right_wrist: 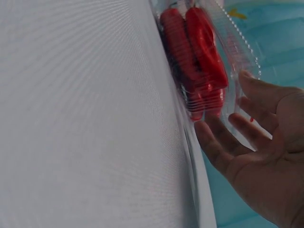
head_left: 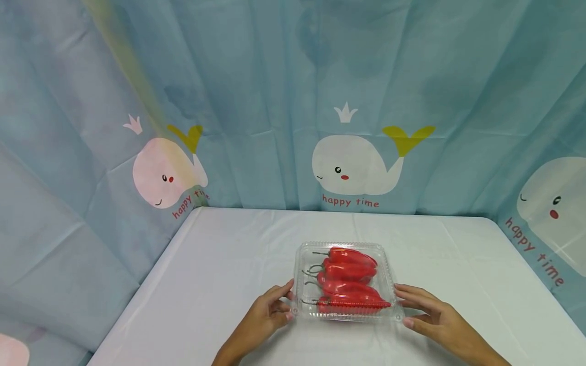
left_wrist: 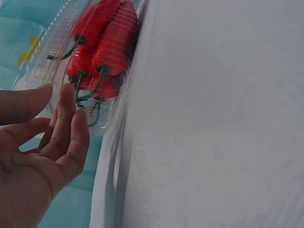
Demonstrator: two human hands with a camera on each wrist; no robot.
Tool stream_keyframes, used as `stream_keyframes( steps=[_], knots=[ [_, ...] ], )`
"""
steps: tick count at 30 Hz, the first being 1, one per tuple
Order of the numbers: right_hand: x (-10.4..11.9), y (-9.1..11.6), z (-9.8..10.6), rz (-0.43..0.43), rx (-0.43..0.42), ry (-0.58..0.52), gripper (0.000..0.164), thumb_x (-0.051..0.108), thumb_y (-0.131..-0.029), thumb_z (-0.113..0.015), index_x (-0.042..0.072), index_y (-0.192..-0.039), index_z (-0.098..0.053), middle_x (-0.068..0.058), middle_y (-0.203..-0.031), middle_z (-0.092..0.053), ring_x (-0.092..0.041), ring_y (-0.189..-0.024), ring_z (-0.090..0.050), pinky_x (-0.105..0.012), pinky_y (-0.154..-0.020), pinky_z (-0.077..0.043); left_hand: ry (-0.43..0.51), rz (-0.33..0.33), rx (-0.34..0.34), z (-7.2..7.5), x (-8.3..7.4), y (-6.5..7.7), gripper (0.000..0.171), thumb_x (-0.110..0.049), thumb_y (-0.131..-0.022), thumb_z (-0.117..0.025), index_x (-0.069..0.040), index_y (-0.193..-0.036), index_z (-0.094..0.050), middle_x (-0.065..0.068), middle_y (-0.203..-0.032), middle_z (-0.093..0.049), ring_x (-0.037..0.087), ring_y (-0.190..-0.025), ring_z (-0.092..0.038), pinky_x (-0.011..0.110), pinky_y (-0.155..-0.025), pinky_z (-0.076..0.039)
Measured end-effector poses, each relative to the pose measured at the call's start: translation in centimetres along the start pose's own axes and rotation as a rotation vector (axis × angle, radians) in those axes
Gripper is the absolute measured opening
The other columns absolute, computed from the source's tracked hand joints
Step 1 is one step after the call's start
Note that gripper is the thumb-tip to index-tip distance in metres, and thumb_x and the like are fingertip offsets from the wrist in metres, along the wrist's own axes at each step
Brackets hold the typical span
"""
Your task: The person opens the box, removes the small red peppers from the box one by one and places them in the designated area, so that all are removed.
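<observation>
A clear plastic clamshell box [head_left: 339, 245] lies on the white table with its lid down. Inside it are several red peppers [head_left: 348, 288] with thin green stems, mostly pointing left. My left hand [head_left: 261, 315] is at the box's left side, fingertips against or very close to the wall. At the opposite side, my right hand [head_left: 432, 317] has its fingertips near the front right corner. Both wrist views show the fingers loosely bent beside the box, not wrapped round it. Whether every fingertip touches the plastic cannot be told.
The white tablecloth [head_left: 220, 264] stretches out around the box. Blue curtains [head_left: 274, 101] with whale prints and "happy time" lettering hang behind the table and along both sides.
</observation>
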State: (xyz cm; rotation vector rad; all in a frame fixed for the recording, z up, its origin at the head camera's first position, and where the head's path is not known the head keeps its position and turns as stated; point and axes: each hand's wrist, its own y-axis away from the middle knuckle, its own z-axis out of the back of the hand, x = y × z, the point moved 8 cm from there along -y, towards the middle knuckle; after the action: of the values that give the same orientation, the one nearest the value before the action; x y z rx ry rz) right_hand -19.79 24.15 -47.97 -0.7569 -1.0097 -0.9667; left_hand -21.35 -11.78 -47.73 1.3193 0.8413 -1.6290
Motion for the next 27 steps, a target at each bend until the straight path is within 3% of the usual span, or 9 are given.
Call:
stream_keyframes(
  steps=[8, 14, 23, 27],
  knots=[
    [-0.02, 0.02, -0.02, 0.005, -0.002, 0.004, 0.053, 0.006, -0.102, -0.069, 0.009, -0.153, -0.057, 0.020, -0.153, -0.050, 0.005, -0.126, -0.060, -0.022, -0.091, -0.059, 0.098, -0.006, -0.028, 0.02, -0.06, -0.30, 0.066, 0.007, -0.096, -0.067, 0.008, -0.157, -0.042, 0.017, -0.124, -0.057, 0.016, -0.108, -0.071, 0.020, -0.086, -0.058],
    [-0.17, 0.14, 0.10, -0.020, -0.008, 0.026, 0.052, 0.009, -0.102, -0.069, 0.009, -0.153, -0.057, 0.005, -0.158, -0.050, 0.008, -0.126, -0.059, -0.021, -0.089, -0.059, 0.110, -0.001, -0.055, 0.05, -0.08, -0.40, 0.066, 0.010, -0.093, -0.069, 0.007, -0.155, -0.046, 0.018, -0.121, -0.058, 0.013, -0.102, -0.073, 0.020, -0.082, -0.059],
    [-0.40, 0.18, 0.13, -0.038, -0.003, 0.026, 0.053, 0.010, -0.102, -0.069, 0.011, -0.154, -0.057, -0.002, -0.160, -0.048, 0.008, -0.126, -0.059, -0.021, -0.089, -0.058, 0.096, -0.003, -0.088, 0.11, 0.00, -0.48, 0.067, 0.011, -0.091, -0.071, 0.007, -0.154, -0.049, 0.020, -0.120, -0.058, 0.013, -0.098, -0.074, 0.019, -0.080, -0.058],
    [-0.30, 0.16, 0.09, -0.032, -0.002, 0.026, 0.053, 0.010, -0.102, -0.070, 0.010, -0.154, -0.056, 0.010, -0.158, -0.049, 0.007, -0.125, -0.059, -0.023, -0.090, -0.060, 0.095, -0.004, -0.098, 0.14, 0.02, -0.44, 0.067, 0.012, -0.091, -0.071, 0.006, -0.154, -0.049, 0.021, -0.120, -0.058, 0.014, -0.099, -0.074, 0.020, -0.080, -0.059]
  ],
)
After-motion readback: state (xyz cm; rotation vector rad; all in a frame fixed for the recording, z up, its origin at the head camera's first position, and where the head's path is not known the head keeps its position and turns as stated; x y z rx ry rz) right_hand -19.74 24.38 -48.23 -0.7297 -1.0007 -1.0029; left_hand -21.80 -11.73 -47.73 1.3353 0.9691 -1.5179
